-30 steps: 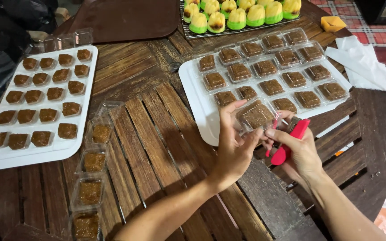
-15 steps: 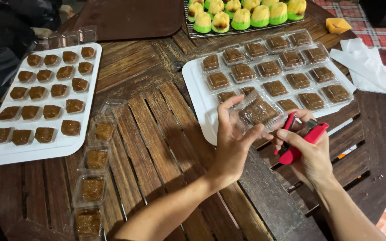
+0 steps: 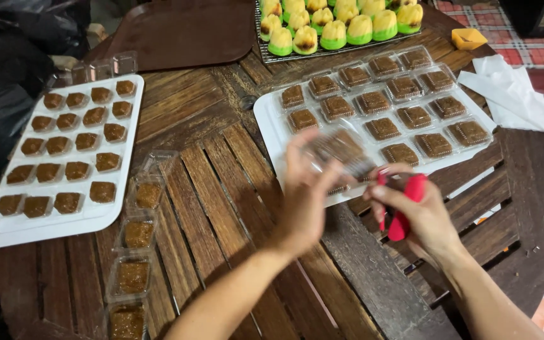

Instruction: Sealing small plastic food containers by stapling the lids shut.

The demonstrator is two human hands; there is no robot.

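From the head camera, the left hand (image 3: 306,195) has lowered the clear box of brown cake (image 3: 338,151), now blurred, pinched at its fingertips, long axis running left-right. Just right, the right hand (image 3: 420,217) grips a red tool (image 3: 401,208), pointing downward.

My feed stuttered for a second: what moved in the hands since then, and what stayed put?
The left hand carried the clear box of brown cake up and away from the red stapler, now blurred in motion. The right hand still grips the stapler. Both white trays and the table are unchanged.
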